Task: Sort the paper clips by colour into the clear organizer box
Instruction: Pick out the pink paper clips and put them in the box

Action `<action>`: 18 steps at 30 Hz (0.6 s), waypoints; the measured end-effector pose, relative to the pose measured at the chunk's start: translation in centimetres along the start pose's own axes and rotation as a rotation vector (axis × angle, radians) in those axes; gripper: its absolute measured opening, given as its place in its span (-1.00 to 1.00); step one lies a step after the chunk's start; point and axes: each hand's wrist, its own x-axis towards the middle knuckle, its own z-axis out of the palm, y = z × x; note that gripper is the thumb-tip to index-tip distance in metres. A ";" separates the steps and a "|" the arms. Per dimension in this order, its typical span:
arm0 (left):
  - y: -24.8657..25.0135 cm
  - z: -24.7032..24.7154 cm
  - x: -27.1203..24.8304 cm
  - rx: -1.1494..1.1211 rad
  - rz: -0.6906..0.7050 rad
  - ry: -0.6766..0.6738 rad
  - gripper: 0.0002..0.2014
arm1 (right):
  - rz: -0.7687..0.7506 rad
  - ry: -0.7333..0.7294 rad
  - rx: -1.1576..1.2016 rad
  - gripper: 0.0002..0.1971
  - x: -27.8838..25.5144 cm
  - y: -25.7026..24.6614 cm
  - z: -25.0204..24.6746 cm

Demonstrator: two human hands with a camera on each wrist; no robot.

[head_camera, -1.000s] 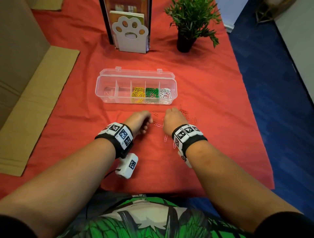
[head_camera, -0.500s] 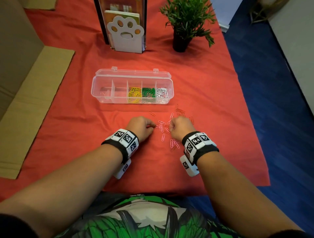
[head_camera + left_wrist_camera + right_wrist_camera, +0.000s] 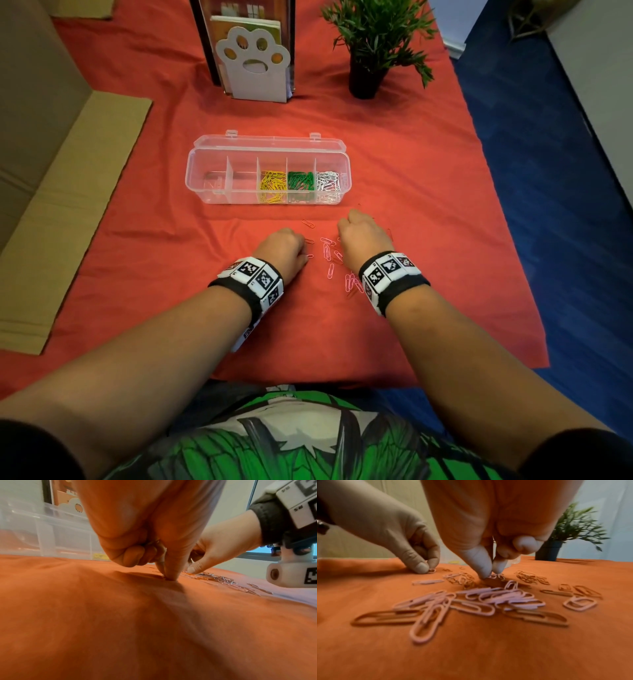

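Head view: clear organizer box (image 3: 205,178) lies just beyond both hands on the red-clothed surface (image 3: 428,240), lid folded back, so a filled hand has only a short reach to it. Yellow clips (image 3: 273,186), green clips (image 3: 300,181) and white clips (image 3: 327,181) occupy its three compartments nearest the right hand; the two compartments beyond the left hand appear empty, presumably reserved for the remaining colours. Left hand (image 3: 282,251) and right hand (image 3: 363,240) work knuckles-up, near each other, with loose pink clips (image 3: 329,253) scattered between them and toward the right wrist.

Left wrist view: thumb and forefinger of the left hand (image 3: 169,573) press together onto the cloth, apparently closing on one red clip that is barely distinguishable from the fabric. The remaining fingers curl into the palm; whether they store clips cannot be told.

Right wrist view: thumb and forefinger of the right hand (image 3: 485,569) pinch at a small clip among a cluster of red clips (image 3: 529,578) beyond the pink heap (image 3: 488,597). The left hand (image 3: 419,555) pinches a red clip (image 3: 431,571) at the cloth. Both hands likely target red, a colour that demands a fingertip pinch flat against matching cloth.
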 end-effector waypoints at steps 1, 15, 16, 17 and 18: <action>0.0 0.1 0.0 -0.021 0.000 0.005 -0.77 | 0.003 -0.005 -0.014 -0.72 0.1 -0.1 0.0; 1.7 -2.7 0.0 -1.638 -0.416 -0.280 -0.82 | 0.762 -0.044 1.812 -0.81 0.6 3.0 -1.9; 2.0 -2.4 0.3 -1.574 -0.457 -0.255 -0.78 | 0.764 -0.061 1.734 -0.81 1.0 2.8 -1.9; 2.2 -1.9 0.6 -1.493 -0.489 -0.223 -0.76 | 0.761 -0.083 1.623 -0.81 1.3 2.7 -1.9; 2.4 -1.4 0.9 -1.410 -0.500 -0.189 -0.76 | 0.739 -0.116 1.490 -0.80 1.7 2.5 -1.9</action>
